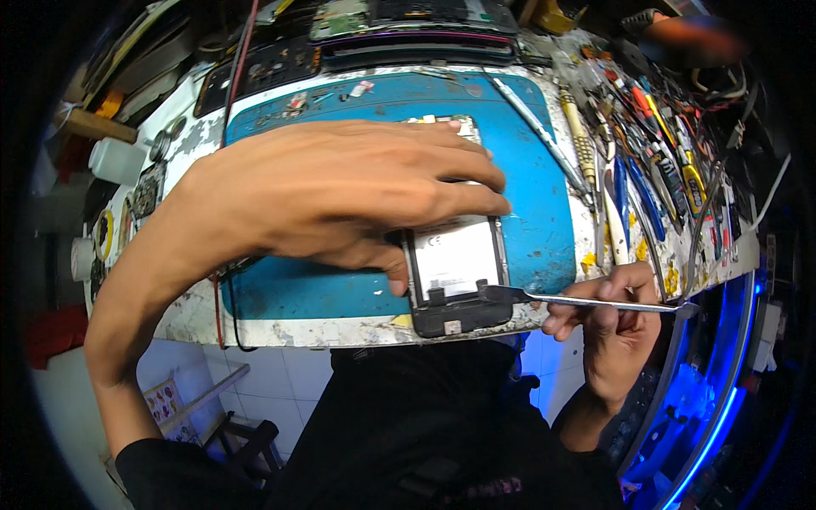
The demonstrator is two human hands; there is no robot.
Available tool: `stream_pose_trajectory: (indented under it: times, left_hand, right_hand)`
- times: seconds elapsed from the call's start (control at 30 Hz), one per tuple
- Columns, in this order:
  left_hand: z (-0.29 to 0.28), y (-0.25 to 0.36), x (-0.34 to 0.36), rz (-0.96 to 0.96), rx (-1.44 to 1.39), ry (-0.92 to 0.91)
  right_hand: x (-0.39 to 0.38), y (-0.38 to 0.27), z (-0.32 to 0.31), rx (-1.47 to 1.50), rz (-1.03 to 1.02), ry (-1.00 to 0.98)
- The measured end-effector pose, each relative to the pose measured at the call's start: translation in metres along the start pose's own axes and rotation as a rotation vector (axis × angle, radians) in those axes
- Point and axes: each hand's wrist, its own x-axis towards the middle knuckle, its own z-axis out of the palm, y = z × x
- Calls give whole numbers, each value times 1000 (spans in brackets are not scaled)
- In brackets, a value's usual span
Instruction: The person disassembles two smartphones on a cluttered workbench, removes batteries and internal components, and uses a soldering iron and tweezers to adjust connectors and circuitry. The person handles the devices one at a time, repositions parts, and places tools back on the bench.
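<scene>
An opened phone (432, 325) lies on the blue work mat (535, 246), its inside facing up. Its white battery (455, 255) shows in the middle, with black parts at the near end. My left hand (365, 183) spans the phone from the left, thumb at its left edge and fingers over to the right edge. The phone's upper part is mostly hidden under that hand. In my right hand (625, 327) is a thin metal pry tool (548, 298), held nearly level. Its flat dark tip meets the phone near the battery's lower right corner.
A silver pen-like tool (535, 127) lies at the mat's right. Beyond it are many screwdrivers, pliers and tweezers (637, 195). Device panels (416, 42) are stacked at the back. A red cable (228, 110) crosses the mat's left edge. The table's front edge (340, 333) is close.
</scene>
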Motion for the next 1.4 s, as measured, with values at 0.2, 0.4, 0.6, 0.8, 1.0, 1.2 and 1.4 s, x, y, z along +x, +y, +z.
stream_pose_trajectory:
  times: [0.2, 0.4, 0.6, 0.8, 1.0, 1.2, 1.4]
  left_hand:
    - [9, -3, -1, 6, 33, 82]
    - [14, 2, 1, -37, 59, 130]
    - [17, -2, 2, -3, -7, 130]
    - [30, -3, 2, 49, -70, 169]
    - [30, -5, 2, 36, -190, 176]
    - [33, -6, 0, 43, -166, 211]
    - [36, -7, -1, 47, -172, 219]
  right_hand:
    - [1, -6, -3, -123, -75, 91]
    - [10, -13, 3, -218, -245, 29]
    - [25, -16, 9, -352, -317, -147]
    - [41, -22, 16, -469, -324, -247]
    - [52, -28, 23, -672, -308, -356]
    - [48, -41, 19, -670, -364, -546]
    - [19, -29, 7, -819, -738, -583]
